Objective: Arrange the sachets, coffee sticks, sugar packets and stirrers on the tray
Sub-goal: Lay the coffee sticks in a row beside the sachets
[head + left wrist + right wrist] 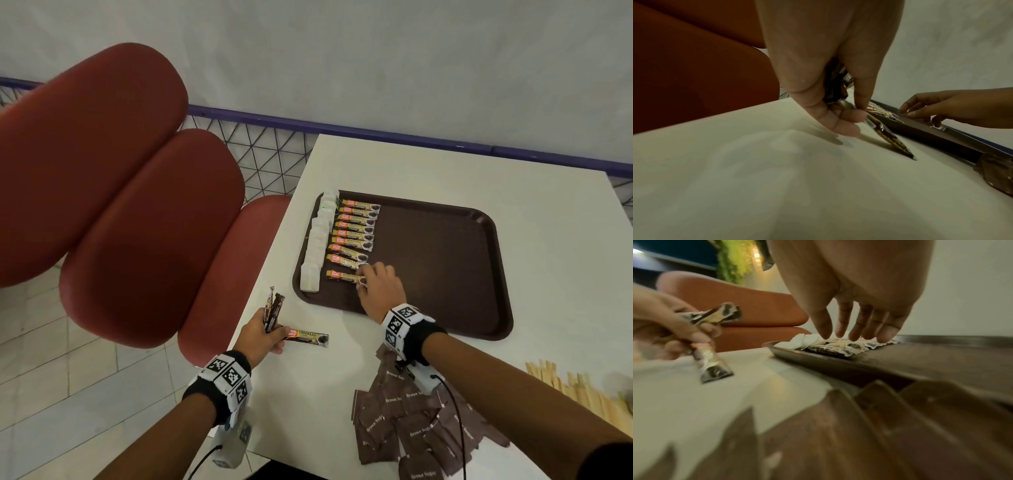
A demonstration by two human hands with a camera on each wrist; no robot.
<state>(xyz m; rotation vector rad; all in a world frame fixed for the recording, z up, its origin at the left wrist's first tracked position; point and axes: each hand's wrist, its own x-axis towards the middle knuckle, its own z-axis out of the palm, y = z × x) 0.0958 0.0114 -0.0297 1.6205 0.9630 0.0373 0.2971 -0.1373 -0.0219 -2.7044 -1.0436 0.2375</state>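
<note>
A dark brown tray [445, 260] lies on the white table [308, 394]. Along its left side runs a column of white sachets [317, 243], with a row of several coffee sticks [354, 236] beside it. My right hand [378, 286] rests its straight fingertips [855, 335] on the nearest stick [342, 275] in that row. My left hand [262, 334] grips a bunch of coffee sticks [273, 310], one of which [308, 337] points right over the table. In the left wrist view that stick [890, 141] slants down to the table.
Brown sugar packets [418, 425] lie heaped at the near table edge under my right forearm. Wooden stirrers [575, 387] lie at the near right. Red padded seats [120, 205] stand left of the table. A purple rail [376, 132] runs behind.
</note>
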